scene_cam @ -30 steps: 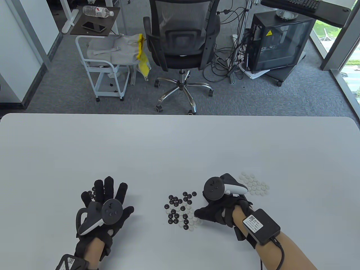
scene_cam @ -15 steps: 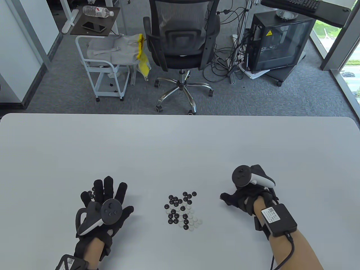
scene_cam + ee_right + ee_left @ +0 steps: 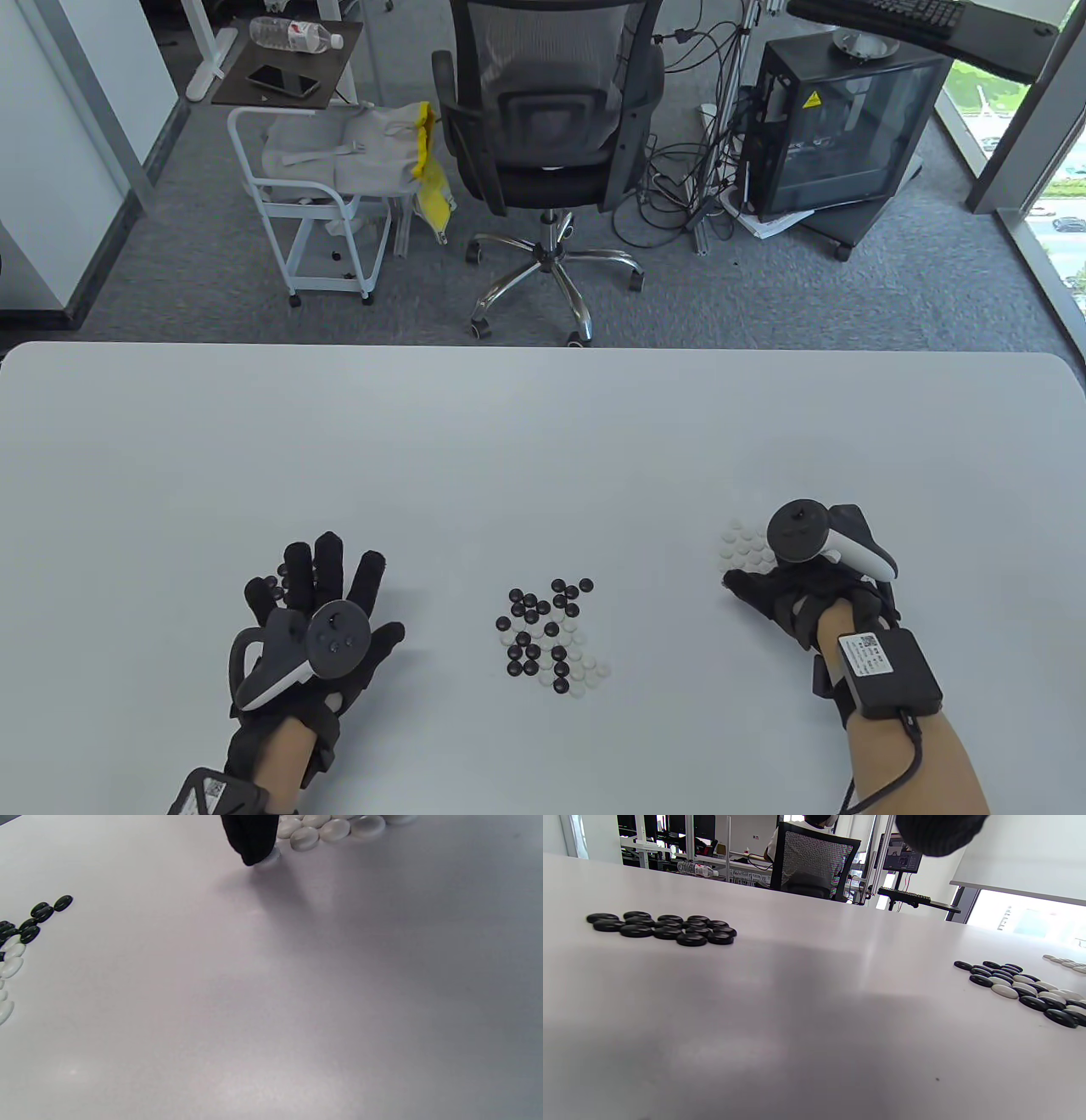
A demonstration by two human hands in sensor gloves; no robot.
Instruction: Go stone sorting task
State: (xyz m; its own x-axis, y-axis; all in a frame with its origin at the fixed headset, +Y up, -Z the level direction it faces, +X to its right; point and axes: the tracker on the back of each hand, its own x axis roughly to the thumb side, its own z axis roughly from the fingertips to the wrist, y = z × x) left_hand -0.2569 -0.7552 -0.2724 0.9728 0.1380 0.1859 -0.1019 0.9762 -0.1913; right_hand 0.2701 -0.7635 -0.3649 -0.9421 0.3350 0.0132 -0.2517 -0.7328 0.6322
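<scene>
Right hand (image 3: 789, 594) fingers pinching one white stone (image 3: 270, 857), left hand (image 3: 314, 611) flat, fingers spread.

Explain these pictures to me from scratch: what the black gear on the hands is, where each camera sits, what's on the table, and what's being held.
These are a person's two hands in black sensor gloves, each with a tracker strapped on its back. One camera looks down at the table; two more sit on the wrists and look low across it.

On the table lie Go stones: a mixed pile in the middle, a black group under the left hand's fingers, and a white group by the right hand.

The left hand lies flat with straight fingers and holds nothing. The right hand reaches to the near edge of the white group; in its wrist view a fingertip touches one white stone. Whether it still has a grip on it cannot be told.
</scene>
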